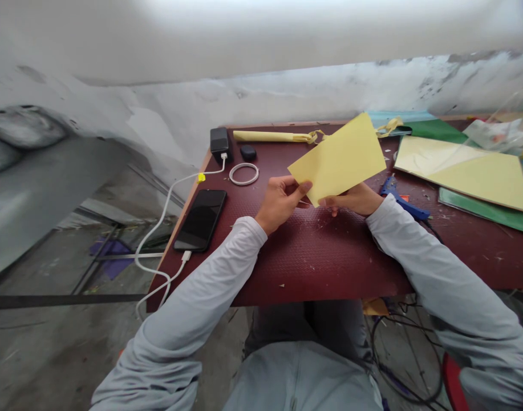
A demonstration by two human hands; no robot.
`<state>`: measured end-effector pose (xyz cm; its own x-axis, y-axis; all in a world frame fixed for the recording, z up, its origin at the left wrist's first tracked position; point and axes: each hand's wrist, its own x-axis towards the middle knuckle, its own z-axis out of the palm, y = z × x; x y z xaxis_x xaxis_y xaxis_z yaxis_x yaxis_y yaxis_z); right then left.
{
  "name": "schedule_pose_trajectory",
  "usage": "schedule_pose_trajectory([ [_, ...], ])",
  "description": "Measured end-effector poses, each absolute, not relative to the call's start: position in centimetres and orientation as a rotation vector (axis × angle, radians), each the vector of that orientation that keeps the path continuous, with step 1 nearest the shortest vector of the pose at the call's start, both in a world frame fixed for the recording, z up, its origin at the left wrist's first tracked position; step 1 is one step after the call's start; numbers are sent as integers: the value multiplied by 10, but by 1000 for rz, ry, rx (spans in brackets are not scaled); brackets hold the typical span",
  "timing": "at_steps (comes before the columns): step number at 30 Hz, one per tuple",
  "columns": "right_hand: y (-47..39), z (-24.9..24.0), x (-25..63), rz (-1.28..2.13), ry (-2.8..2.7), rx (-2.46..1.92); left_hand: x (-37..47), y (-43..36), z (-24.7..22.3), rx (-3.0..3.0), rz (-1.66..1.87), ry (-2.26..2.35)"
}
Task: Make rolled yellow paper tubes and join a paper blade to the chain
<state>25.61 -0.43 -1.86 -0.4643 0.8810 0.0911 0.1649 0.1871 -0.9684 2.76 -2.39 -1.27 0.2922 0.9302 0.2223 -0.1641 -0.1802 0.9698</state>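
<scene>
A yellow paper sheet is held up, tilted, above the dark red table. My left hand pinches its lower left corner between thumb and fingers. Along the bottom edge, my right hand grips the same sheet, thumb in front and most fingers hidden behind it. Behind the sheet, a rolled yellow paper tube lies near the table's back edge, with curled yellow strips at its end. A blue glue gun rests just right of my right hand.
At the left are a black phone, a black charger block, a white cable, a small black case and a white ring. Yellow sheets lie over green sheets at the right, near clear plastic.
</scene>
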Motion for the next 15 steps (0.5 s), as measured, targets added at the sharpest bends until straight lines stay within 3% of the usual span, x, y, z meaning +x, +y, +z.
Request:
schedule_pose_trajectory([
  [15, -7, -23, 251, 1425, -1747, -943, 28, -20, -19, 1334, 1201, 777],
])
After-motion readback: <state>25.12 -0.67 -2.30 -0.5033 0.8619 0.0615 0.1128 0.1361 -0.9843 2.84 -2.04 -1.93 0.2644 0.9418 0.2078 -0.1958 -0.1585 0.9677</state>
